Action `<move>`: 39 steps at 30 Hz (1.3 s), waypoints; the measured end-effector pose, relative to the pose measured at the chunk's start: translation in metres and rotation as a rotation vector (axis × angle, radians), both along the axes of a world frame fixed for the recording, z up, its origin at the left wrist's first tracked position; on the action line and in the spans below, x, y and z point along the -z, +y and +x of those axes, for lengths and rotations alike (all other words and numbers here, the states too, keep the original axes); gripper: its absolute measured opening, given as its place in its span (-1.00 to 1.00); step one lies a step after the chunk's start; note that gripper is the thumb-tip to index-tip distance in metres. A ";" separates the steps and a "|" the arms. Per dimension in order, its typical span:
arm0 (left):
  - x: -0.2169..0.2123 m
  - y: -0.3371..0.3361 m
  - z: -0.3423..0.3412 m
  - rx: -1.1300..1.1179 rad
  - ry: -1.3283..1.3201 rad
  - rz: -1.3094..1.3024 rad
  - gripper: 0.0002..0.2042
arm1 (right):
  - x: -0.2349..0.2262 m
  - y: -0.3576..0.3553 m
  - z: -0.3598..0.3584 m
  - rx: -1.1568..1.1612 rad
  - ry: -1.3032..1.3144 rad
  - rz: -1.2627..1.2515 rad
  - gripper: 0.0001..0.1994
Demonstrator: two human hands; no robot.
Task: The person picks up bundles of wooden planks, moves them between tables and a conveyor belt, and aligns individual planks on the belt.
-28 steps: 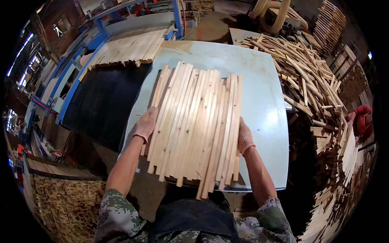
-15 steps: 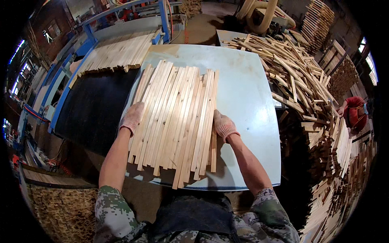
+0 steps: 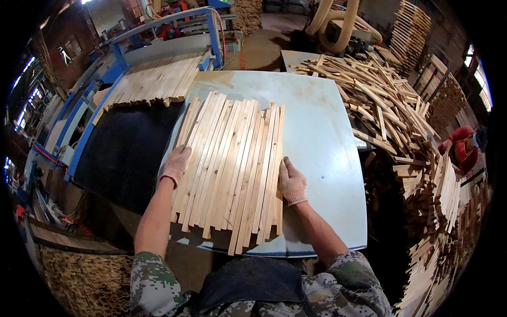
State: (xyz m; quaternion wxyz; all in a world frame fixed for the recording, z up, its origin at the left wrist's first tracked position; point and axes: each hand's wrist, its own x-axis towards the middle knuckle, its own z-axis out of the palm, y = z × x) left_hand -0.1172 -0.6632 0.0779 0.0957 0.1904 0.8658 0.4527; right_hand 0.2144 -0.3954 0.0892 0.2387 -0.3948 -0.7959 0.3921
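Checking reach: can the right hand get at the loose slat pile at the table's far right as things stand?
Probably yes. The right hand rests on the slat bundle's right edge, and only bare table lies between it and the pile. It would need a long stretch.

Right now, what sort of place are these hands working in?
Most likely a woodworking shop: pale wooden slats on a light blue table, a heap of loose wooden strips, and blue-framed machinery.

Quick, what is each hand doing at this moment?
Left hand: open, gloved, pressed flat against the left edge of the row of pale wooden slats.
Right hand: open, gloved, pressed against the right edge of the same slats.
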 end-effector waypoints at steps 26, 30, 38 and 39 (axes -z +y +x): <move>-0.067 0.089 0.275 0.600 0.674 -0.411 -0.04 | -0.067 0.177 -0.167 -0.323 -0.338 0.581 -0.47; -0.063 0.087 0.273 0.577 0.671 -0.409 -0.04 | -0.085 0.151 -0.181 -0.293 -0.469 0.625 -0.44; -0.062 0.091 0.278 0.489 0.688 -0.392 -0.07 | -0.102 0.171 -0.195 -0.214 0.025 0.215 -0.35; -0.059 0.091 0.277 0.480 0.677 -0.362 -0.09 | -0.108 0.171 -0.193 -0.220 0.182 0.153 -0.32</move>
